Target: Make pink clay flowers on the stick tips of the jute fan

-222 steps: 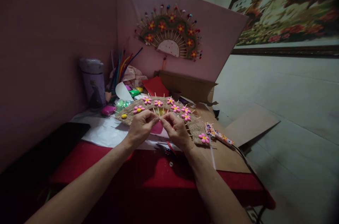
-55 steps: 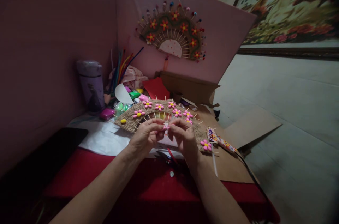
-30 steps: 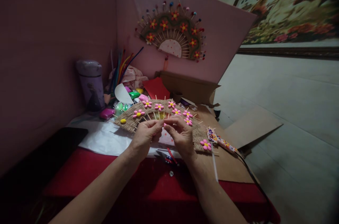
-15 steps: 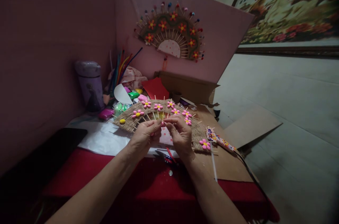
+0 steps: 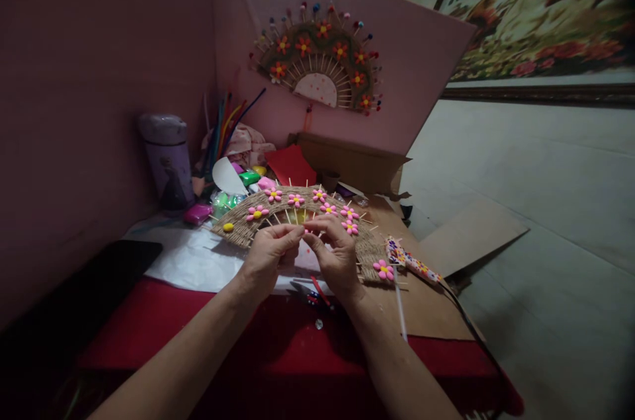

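Note:
My left hand (image 5: 272,251) and my right hand (image 5: 336,253) meet fingertip to fingertip, both pinched closed. A trace of a small pink piece of clay (image 5: 307,230) shows between them; the fingers mostly cover it. Just behind the hands lies a twine-woven fan (image 5: 292,190) with thin sticks poking out around its edge. Several pink clay flowers (image 5: 256,213) with yellow centres sit on it. A lone yellow clay dot (image 5: 227,227) is at its left end. My right hand hides part of the fan's right side.
Right of the fan lies a patterned glue gun (image 5: 411,263) on brown cardboard (image 5: 431,314). Scissors (image 5: 315,297) and a clear gem (image 5: 319,324) lie near the front. At the back left are clay packets (image 5: 249,178) and a purple container (image 5: 169,162). A finished fan (image 5: 317,43) hangs behind.
Both hands stay nearly in place with small finger movements. The pink piece between the fingertips shows less than before. The view has shifted very slightly.

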The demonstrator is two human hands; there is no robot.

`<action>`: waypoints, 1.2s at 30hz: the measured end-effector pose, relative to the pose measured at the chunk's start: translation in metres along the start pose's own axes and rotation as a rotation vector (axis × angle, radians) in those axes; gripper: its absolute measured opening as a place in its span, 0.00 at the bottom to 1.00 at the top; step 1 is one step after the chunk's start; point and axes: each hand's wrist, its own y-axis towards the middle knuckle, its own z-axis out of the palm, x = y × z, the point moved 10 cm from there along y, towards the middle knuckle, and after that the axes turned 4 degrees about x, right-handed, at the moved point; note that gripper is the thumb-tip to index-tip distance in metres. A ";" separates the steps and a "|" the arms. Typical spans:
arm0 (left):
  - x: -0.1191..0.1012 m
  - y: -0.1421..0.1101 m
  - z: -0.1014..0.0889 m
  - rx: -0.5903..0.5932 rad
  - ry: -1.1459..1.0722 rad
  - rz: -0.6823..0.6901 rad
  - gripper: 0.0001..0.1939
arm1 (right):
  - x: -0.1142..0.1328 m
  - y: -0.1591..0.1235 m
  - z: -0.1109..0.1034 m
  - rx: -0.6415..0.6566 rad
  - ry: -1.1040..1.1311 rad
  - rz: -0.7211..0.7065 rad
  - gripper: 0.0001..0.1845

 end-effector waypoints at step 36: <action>0.000 -0.003 -0.008 -0.078 -0.009 -0.003 0.20 | 0.005 -0.005 0.001 -0.015 -0.165 -0.049 0.02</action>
